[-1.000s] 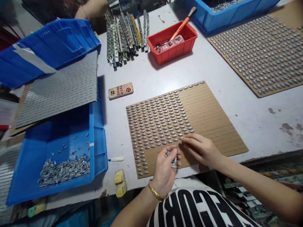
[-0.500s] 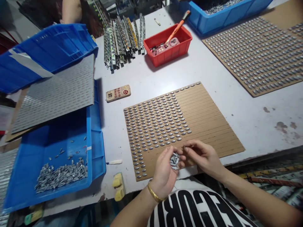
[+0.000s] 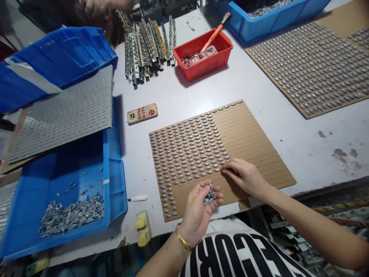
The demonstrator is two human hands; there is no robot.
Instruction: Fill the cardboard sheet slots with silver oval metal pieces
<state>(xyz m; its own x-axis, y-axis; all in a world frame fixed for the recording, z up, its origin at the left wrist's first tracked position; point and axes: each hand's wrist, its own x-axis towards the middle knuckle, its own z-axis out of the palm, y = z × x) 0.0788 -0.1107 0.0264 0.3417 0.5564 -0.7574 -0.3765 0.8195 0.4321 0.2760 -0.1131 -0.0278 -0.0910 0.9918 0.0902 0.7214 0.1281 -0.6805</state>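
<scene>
A brown cardboard sheet (image 3: 253,142) lies in front of me, its left part covered with rows of small oval metal pieces (image 3: 187,148). My left hand (image 3: 198,207), palm up over the sheet's near edge, cups a small pile of loose metal pieces (image 3: 210,195) with the thumb across them. My right hand (image 3: 242,175) rests at the right end of one of the lower rows. Its thumb and fingertips are pinched together down at the cardboard; whatever lies between them is hidden.
Left stands a blue bin (image 3: 115,192) of loose metal pieces, partly under a filled sheet (image 3: 66,111). Beyond are a phone-like case (image 3: 142,114), metal strips (image 3: 147,46), a red box (image 3: 201,65) and another blue bin (image 3: 268,29). Another filled sheet (image 3: 311,69) lies right; a person's arm (image 3: 112,4) shows behind.
My right hand has moved away from my left hand, forward to the end of a row. The left hand has turned slightly, its thumb now over the pieces.
</scene>
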